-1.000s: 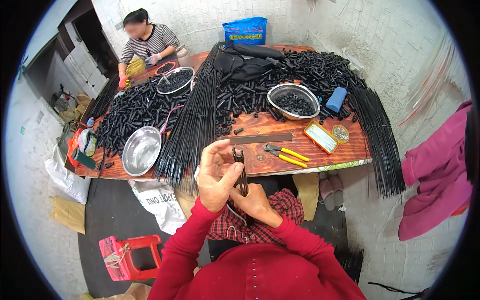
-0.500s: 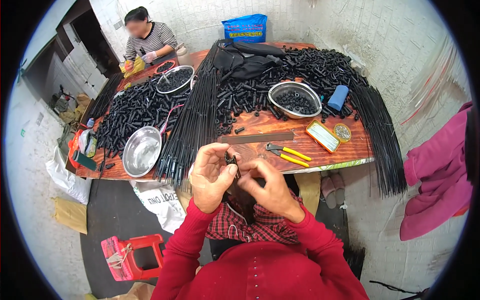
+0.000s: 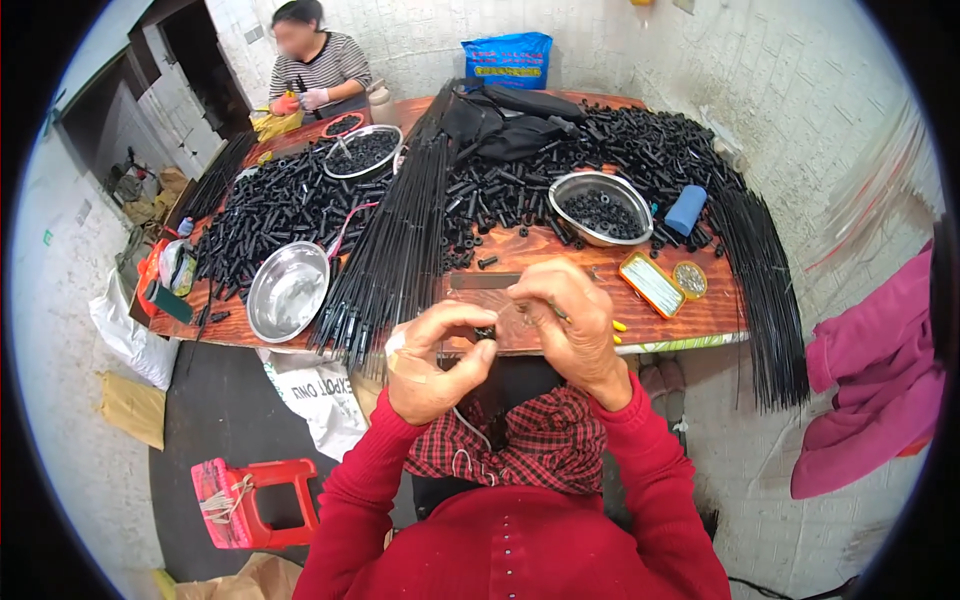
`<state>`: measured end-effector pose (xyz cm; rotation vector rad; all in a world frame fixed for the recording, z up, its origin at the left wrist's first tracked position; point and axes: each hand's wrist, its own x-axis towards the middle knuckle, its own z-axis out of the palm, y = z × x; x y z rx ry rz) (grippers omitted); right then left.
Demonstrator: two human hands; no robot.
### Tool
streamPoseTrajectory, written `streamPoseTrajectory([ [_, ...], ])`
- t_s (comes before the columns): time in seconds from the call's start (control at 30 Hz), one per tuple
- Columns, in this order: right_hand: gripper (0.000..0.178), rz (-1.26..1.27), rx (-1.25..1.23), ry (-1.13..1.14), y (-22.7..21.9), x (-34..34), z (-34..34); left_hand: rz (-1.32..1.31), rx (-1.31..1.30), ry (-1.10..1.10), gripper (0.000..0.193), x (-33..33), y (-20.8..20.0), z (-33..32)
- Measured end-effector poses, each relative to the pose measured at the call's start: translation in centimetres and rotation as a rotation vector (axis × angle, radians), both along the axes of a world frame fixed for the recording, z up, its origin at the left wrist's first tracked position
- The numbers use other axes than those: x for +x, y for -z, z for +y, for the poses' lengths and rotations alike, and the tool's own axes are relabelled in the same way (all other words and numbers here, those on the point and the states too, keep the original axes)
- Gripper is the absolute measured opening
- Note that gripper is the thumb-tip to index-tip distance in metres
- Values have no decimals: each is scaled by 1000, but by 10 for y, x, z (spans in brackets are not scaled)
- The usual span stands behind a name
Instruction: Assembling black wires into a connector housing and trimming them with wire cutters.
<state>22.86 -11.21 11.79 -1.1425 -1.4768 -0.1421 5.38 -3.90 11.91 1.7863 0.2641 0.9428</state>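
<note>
My left hand (image 3: 435, 365) pinches a small black part (image 3: 484, 332) between thumb and forefinger, above my lap and just off the table's front edge. Right beside it, my right hand (image 3: 575, 325) is raised with thumb and forefinger pressed together. What those fingers grip is too fine to make out. Behind the hands a flat dark strip (image 3: 478, 281) lies on the wooden table (image 3: 420, 300). My right hand mostly hides a pair of pliers; one yellow handle tip (image 3: 619, 327) shows.
Steel bowl (image 3: 560, 215) with black rings, blue roll (image 3: 686, 210), yellow-rimmed box (image 3: 652, 284) and round tin (image 3: 690, 279) stand right. Black rod bundles (image 3: 400, 230), a shiny bowl (image 3: 288, 290) and heaped black tubes (image 3: 290, 205) lie left. A co-worker (image 3: 320, 75) sits beyond; a red stool (image 3: 255, 503) stands low left.
My hands have drawn apart slightly, my right hand rising and moving right, where it now covers most of the pliers. My left hand keeps a black part pinched. The view has shifted a little.
</note>
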Motion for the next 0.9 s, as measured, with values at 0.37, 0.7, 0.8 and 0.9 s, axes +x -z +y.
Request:
streamPoseTrajectory([
  [0.37,19,786,-408,-618,29,-2,-10,-26,-10,100,25,1,-5,2],
  [0.7,30,774,-389,-600,15,1,-6,-28,62,117,27,2,-9,4],
  [0.8,30,705,-405,-578,3,1,-9,-21,29,145,27,2,-9,4],
  [0.9,30,801,-495,-609,-1,-4,-11,-33,54,125,27,-1,-3,6],
])
